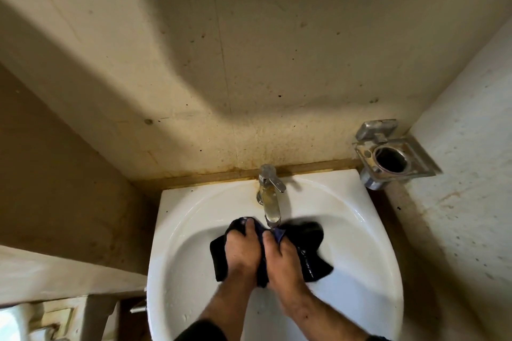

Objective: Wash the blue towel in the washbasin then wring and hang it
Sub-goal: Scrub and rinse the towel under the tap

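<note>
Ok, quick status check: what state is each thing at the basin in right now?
Blue towel: wet, bunched in the washbasin under the spout.
Tap: water appears to run from the spout.
Washbasin: wet, no standing water visible.
Left hand: grips the towel.
Right hand: grips the towel.
Wall holder: ring empty.

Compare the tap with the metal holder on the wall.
The tap stands on the washbasin rim, its spout over the blue towel; the holder is fixed to the wall, right of the basin. The tap is slim with a lever; the holder is square with a round opening. Both are dull, stained metal.
</note>
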